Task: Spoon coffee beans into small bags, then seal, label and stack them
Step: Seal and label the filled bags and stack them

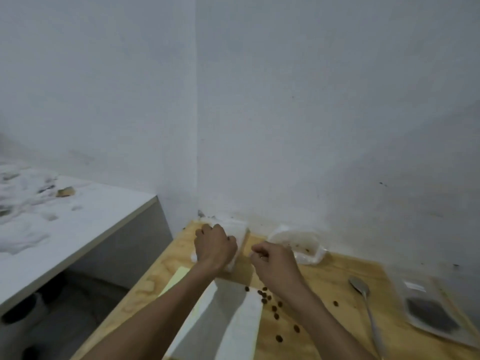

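Up by the wall, the left hand (214, 242) curls its fingers round a small white bag (237, 239) standing on the wooden tabletop (324, 331), while the right hand (272, 258) is loosely fisted just beside it; whether it pinches anything I cannot tell. Loose coffee beans (270, 305) lie scattered near a spoon (363, 294), a clear bag of beans (431, 313) lies at the right, and white walls (311, 100) meet in a corner behind.
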Tool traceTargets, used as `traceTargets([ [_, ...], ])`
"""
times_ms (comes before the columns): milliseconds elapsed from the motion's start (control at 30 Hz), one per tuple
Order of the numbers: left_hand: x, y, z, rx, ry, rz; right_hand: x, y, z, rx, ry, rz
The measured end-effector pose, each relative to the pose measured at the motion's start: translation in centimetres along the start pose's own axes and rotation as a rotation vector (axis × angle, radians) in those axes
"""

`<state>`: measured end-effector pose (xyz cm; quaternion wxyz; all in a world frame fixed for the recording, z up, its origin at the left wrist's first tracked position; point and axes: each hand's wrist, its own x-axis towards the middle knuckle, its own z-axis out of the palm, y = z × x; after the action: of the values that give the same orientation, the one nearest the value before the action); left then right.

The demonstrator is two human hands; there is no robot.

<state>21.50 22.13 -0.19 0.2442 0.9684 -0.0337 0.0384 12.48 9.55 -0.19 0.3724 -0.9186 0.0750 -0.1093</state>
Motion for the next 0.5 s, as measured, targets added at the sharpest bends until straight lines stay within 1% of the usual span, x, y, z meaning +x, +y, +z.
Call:
traceTargets([
  [67,0.3,-2.8,-0.5,0.080,-0.103,-0.045,1.0,-1.0,2.2,-0.026,-0.040,0.058],
  [133,0.6,-4.7,-0.5,0.042,-0.161,-0.073,1.7,-1.8,3.8,-0.025,-0.038,0.142],
  [233,1.1,-6.4,-0.2,-0.095,-0.130,-0.071,2.9,-2.2,5.6,0.016,-0.030,0.259],
  [333,0.8,-7.3,-0.3,-0.351,-0.053,-0.074,3.2,-2.2,6.5,0.099,0.072,0.314],
  [433,0.2,-7.7,-1.2,-0.630,-0.007,-0.097,3.1,-2.6,6.0,0.251,0.196,0.350],
  [500,0.2,-7.8,-2.3,-0.851,0.011,-0.109,3.3,-3.0,5.6,0.345,0.234,0.326],
])
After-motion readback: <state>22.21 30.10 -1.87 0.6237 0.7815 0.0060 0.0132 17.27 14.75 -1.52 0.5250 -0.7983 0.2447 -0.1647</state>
